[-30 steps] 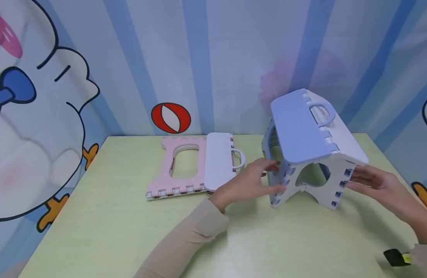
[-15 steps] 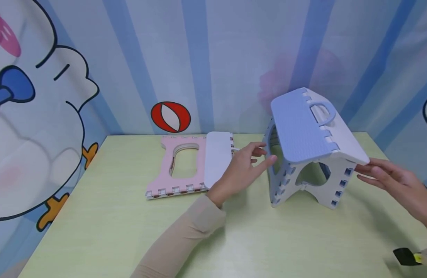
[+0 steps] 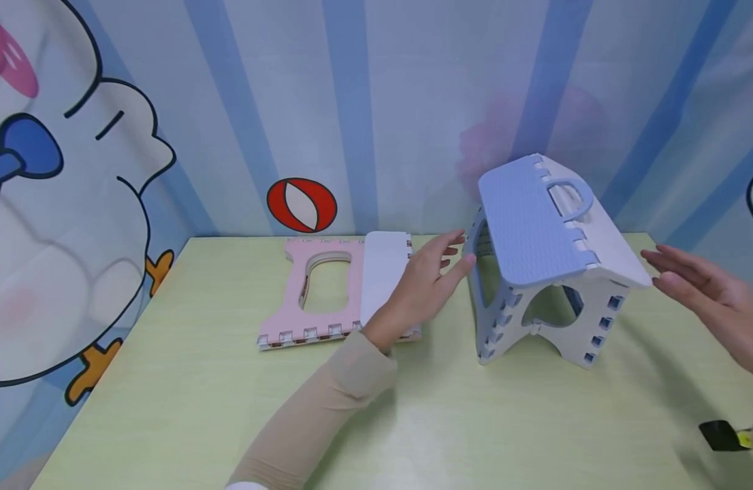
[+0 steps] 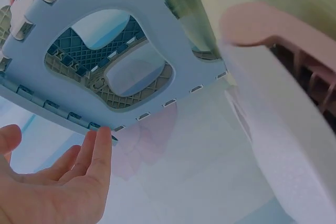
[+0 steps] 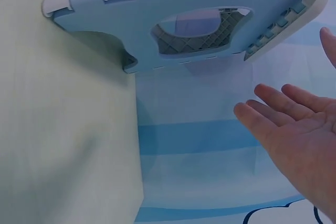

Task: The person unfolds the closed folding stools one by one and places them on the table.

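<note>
A blue and white folding stool [image 3: 538,224] stands on its legs on the table, its seat bent upward along the middle like a small roof, a loop handle at the ridge. My left hand [image 3: 419,282] is at the stool's left side, fingers spread and relaxed, its fingertips close to the seat's lower edge in the left wrist view. On the other side, my right hand [image 3: 710,292] hovers off the white seat half, palm toward it; a gap shows in the right wrist view. A folded pink and white stool [image 3: 324,292] lies flat at left, partly behind my left forearm.
The pale green table [image 3: 186,401] meets a blue striped cloth backdrop [image 3: 407,102] printed with cartoon figures. A small black and yellow tag [image 3: 722,435] hangs by my right sleeve.
Both hands have let go of the stool's legs and risen. The left has drawn back to the left, the right outward to the right. The stool stays in place.
</note>
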Motion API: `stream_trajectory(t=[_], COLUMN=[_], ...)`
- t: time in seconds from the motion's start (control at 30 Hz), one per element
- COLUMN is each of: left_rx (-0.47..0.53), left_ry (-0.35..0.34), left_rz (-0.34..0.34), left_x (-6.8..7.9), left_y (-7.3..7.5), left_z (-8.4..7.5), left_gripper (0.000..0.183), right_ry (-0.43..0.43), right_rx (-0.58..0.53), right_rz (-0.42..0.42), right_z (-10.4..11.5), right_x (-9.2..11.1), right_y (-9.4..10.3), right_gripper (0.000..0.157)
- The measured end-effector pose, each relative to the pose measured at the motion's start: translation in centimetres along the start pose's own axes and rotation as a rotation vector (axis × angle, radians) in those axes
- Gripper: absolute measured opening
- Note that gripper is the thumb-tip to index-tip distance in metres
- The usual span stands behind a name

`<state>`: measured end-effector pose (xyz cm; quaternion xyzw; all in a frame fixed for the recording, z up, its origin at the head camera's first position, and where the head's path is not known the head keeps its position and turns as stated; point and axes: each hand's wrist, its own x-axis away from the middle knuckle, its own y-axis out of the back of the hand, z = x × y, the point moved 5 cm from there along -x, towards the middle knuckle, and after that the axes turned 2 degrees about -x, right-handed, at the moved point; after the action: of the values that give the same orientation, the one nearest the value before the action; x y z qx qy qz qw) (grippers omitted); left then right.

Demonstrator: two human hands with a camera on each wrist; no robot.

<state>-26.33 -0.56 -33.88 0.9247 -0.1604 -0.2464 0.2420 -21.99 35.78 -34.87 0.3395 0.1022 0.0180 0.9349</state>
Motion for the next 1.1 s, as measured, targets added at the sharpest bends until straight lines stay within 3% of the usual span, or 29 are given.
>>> stream_trajectory(t=[0.27, 0.63, 0.8, 1.1], left_rx=[-0.092, -0.12, -0.154, -0.289], left_ry=[-0.019, -0.074, -0.093, -0.117], left_rz=[0.033, 0.09, 0.142, 0.214], left_x=[-1.0, -2.4, -3.2, -4.9], left_y=[0.3, 0.1, -0.3, -1.0], left_z=[-1.2, -3.2, -4.0, -5.9], left_gripper=[0.062, 0.065, 0.067, 0.07], right_ry=[0.016, 0.069, 0.133, 0.212], right_rx=[0.007, 0.066, 0.082, 0.062], right_rz=[-0.053, -0.044, -0.046, 0.033], right_z=[2.1, 4.8, 6.1, 8.6], right_x=[-1.0, -2.8, -3.4, -5.1], right_y=[0.6, 1.2, 1.4, 0.7], right_gripper=[0.062, 0.065, 0.065, 0.068])
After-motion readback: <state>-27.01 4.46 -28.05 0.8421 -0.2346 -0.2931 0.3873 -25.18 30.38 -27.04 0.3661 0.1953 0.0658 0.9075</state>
